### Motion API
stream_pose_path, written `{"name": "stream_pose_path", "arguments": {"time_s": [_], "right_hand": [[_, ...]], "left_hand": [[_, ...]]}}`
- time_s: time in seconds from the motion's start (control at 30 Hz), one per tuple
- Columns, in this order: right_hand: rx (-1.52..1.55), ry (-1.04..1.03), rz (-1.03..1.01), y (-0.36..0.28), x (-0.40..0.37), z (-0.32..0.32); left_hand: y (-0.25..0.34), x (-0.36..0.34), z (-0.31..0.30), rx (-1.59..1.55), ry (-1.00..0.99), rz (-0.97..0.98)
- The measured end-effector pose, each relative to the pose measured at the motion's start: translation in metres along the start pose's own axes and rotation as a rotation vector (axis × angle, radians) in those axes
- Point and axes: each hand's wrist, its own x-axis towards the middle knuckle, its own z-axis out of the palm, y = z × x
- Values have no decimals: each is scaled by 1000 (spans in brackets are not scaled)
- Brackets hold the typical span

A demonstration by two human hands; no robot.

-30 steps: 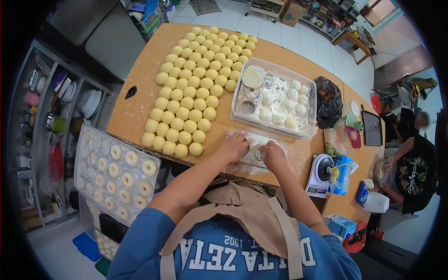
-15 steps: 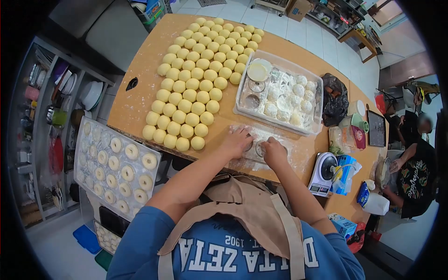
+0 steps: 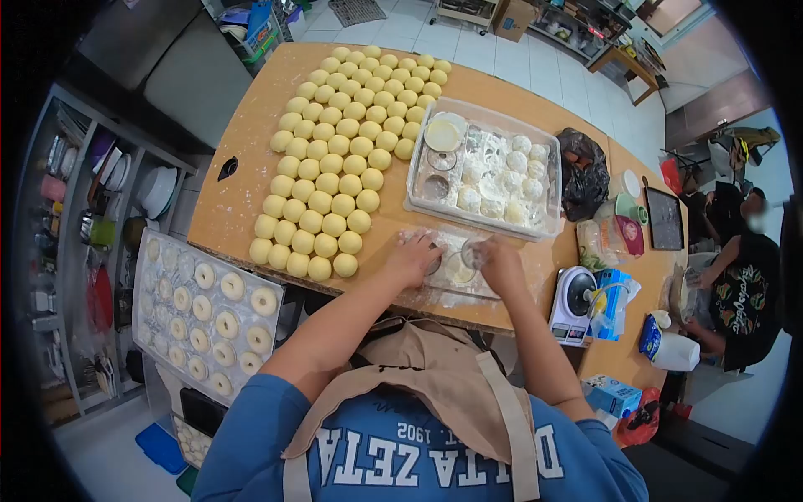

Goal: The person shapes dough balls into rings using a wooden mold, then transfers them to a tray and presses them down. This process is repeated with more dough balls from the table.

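A floured board point(image 3: 477, 289) lies at the near edge of the wooden table. On it is a flattened piece of dough point(image 3: 458, 271), pale with flour. My left hand point(image 3: 411, 258) rests at the board's left side, its fingers curled around a round cutter point(image 3: 434, 261) that is partly hidden. My right hand point(image 3: 500, 266) grips a second round cutter point(image 3: 473, 254), which looks tilted up beside the dough. Just beyond the board stands a clear plastic tub point(image 3: 548, 231) with flour, several floured dough balls point(image 3: 512, 184) and a round container point(image 3: 444, 132).
Rows of yellow dough balls point(image 3: 326, 184) cover the table's left part. A tray of ring-shaped dough point(image 3: 201, 305) stands at the lower left. To the right are a black plastic bag point(image 3: 583, 177), a kitchen scale point(image 3: 572, 308) and another person point(image 3: 740, 293) working at a bowl.
My right hand has moved right and lifted its cutter, uncovering the dough on the board. My left hand stays near the board's left side. The whole view has shifted slightly.
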Motion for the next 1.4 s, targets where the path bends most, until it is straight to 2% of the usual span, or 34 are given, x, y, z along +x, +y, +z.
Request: {"name": "stream_pose_path", "arguments": {"time_s": [0.03, 0.13, 0.27, 0.37, 0.67, 0.83, 1.07, 1.17, 1.27, 1.4], "right_hand": [[20, 39, 10, 1, 1, -6], [-67, -83, 31, 8, -6, 6], [-165, -217, 55, -1, -8, 24], [-192, -241, 41, -2, -7, 32], [-261, -232, 5, -5, -5, 40], [-196, -205, 1, -4, -10, 43], [-194, -176, -36, 1, -7, 43], [-15, -95, 12, -1, -5, 20], [-30, 11, 34, 2, -4, 0], [-113, -121, 29, 11, -7, 19]], "left_hand": [[0, 0, 1, 6, 15, 0], [3, -3, -10, 4, -41, -1], [3, -5, -9, 3, -13, 9], [-2, 0, 1, 12, 5, 11], [-2, 0, 2, 43, 10, 8], [-5, 2, 7, 46, 27, 14], [1, -3, -7, 40, -37, 11], [0, -1, -7, 19, -16, 1], [-2, 0, 5, 26, -2, -2], [0, -1, -6, 27, -20, -1]]}}
